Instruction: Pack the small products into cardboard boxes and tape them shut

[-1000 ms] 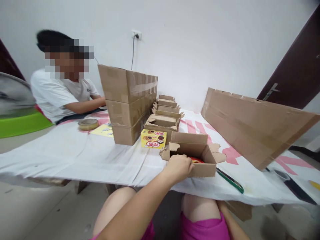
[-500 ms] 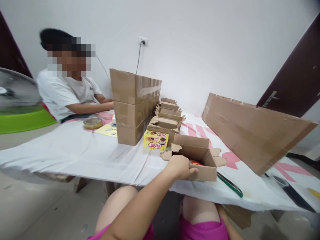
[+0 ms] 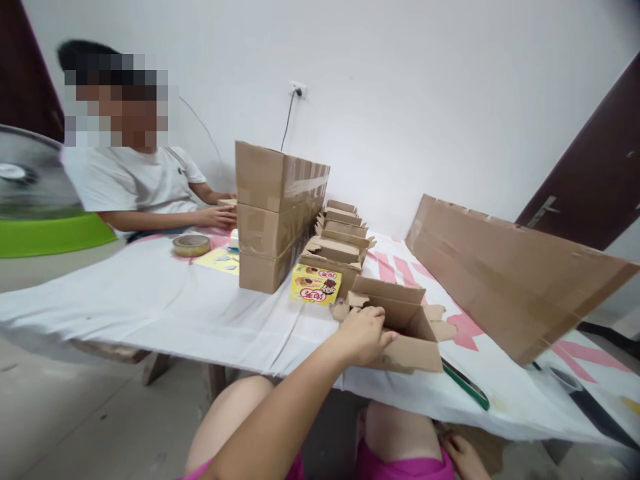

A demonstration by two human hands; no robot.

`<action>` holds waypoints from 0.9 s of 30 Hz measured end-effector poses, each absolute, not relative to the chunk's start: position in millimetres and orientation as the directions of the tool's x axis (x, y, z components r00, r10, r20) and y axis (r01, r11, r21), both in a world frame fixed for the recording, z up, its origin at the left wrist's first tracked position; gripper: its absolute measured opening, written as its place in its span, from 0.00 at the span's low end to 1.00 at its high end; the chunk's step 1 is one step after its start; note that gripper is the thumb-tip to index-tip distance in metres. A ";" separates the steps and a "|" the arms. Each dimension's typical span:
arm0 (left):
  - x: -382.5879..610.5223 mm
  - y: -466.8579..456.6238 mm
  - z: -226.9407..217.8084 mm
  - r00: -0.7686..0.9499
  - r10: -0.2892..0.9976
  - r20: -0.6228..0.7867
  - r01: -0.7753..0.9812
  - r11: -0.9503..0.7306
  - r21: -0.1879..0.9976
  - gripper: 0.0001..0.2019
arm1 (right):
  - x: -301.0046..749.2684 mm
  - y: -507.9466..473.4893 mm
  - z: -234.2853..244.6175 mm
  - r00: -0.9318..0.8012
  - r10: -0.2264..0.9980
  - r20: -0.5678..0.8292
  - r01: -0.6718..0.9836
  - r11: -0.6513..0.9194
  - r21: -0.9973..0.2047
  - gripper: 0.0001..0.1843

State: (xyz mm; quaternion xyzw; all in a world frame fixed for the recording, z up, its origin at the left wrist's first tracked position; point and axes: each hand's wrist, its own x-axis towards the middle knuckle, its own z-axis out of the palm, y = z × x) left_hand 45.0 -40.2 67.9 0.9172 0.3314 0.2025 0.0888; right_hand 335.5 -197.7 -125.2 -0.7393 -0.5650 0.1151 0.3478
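Observation:
My left hand point(image 3: 364, 335) is closed over the near left corner of an open cardboard box point(image 3: 413, 353). Its fingers reach over the rim and the thumb lies along the front wall. The box's flaps stand up or fold outward, and its inside is mostly dark. Low at the right, beside my thigh and below the table edge, my right hand point(image 3: 464, 457) shows in part, fingers loosely stretched, with nothing visible in them. A yellow printed snack box point(image 3: 316, 285) stands just left of the open box. A green-edged cutter-like tool point(image 3: 467, 385) lies to its right.
Taped cartons point(image 3: 260, 227) are stacked in a wall at centre left. Behind the snack box runs a row of open boxes point(image 3: 333, 250). A large cardboard sheet point(image 3: 515, 273) stands at right. A tape roll point(image 3: 191, 245) lies near a seated co-worker point(image 3: 145, 190); a fan point(image 3: 30, 177) stands far left.
The view has shifted slightly. My left hand stays on the box, and the red item seen inside it is now hidden. My right hand has come into view; the co-worker's hands show more.

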 end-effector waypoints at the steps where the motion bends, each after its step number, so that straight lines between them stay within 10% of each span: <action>1: 42.8 -39.7 68.6 0.693 0.647 0.319 0.579 -0.763 0.289 0.23 | 338.8 -199.2 -127.2 0.339 0.916 0.213 0.753 -0.129 -0.645 0.23; 13: 65.8 -51.5 50.3 0.638 0.722 0.267 0.705 -0.687 0.173 0.13 | 296.1 -134.4 58.3 0.116 0.837 0.535 0.784 0.254 -0.567 0.19; 21: 58.0 -60.3 45.3 0.661 0.685 0.305 0.676 -0.721 0.155 0.13 | 254.1 -21.3 70.0 -0.330 0.940 -0.085 0.908 0.291 -0.302 0.08; 27: 53.1 -62.2 38.8 0.640 0.649 0.411 0.644 -0.745 0.174 0.13 | 248.1 -19.9 68.1 -0.316 0.948 -0.043 0.931 0.301 -0.207 0.07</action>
